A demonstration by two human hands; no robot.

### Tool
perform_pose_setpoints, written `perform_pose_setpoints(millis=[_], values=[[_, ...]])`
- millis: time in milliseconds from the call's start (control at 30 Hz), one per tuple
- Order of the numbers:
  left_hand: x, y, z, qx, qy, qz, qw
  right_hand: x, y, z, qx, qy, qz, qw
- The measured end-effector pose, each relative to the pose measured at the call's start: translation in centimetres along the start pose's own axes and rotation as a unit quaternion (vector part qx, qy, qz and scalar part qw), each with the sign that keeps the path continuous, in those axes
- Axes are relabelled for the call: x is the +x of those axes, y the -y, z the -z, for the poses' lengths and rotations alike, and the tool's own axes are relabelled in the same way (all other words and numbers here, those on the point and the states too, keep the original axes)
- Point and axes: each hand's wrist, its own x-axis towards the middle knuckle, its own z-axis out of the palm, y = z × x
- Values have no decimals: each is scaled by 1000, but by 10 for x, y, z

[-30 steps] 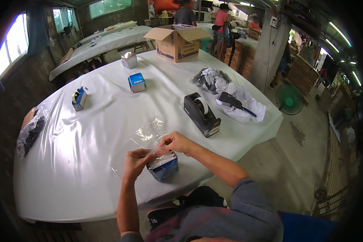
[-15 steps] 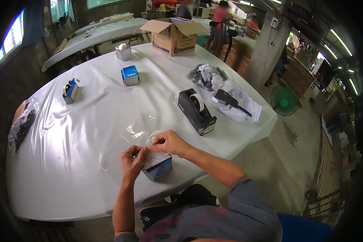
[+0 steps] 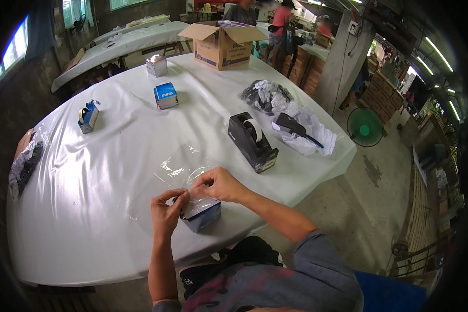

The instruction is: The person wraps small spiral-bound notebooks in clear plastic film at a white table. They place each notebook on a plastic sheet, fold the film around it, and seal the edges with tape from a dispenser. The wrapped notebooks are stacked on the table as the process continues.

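Observation:
Close to the table's near edge stands a blue stack of small boxes or booklets (image 3: 203, 219), with a clear plastic sheet or bag (image 3: 172, 169) over its top and spread beyond it. My left hand (image 3: 166, 210) pinches the plastic at the stack's upper left. Beside it, my right hand (image 3: 213, 185) has thumb and fingers pressed together on the same plastic, just above the stack. The hands nearly touch. Whether anything else sits between the fingertips is too small to tell. A black tape dispenser (image 3: 252, 142) with a white roll stands beyond my right hand.
On the white-covered table (image 3: 104, 182) are a blue-topped stack (image 3: 166, 96), another small stack (image 3: 156, 66), a blue tape dispenser (image 3: 88, 117), an open cardboard box (image 3: 221, 49), crumpled plastic (image 3: 268, 98) and a black-handled tool (image 3: 296, 127). A green fan (image 3: 365, 127) stands right. People work behind.
My left hand has shifted slightly left, its fingers stretched more along the plastic. My right hand stays nearly in place. A person in the background has moved into fuller view.

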Motion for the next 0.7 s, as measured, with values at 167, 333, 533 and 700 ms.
perform_pose_setpoints(millis=[167,333,533,700], values=[[-2,-19,-3,210,-39,-61,975,1,14,-1,-132,3,75,988],[-9,-38,-10,322,-37,-46,945,-6,11,-3,-288,-24,149,946],[-17,-44,-6,303,-8,-66,951,-7,20,-3,-358,-22,118,926],[-28,-58,-2,371,78,-78,922,-13,34,-8,-462,-40,147,874]])
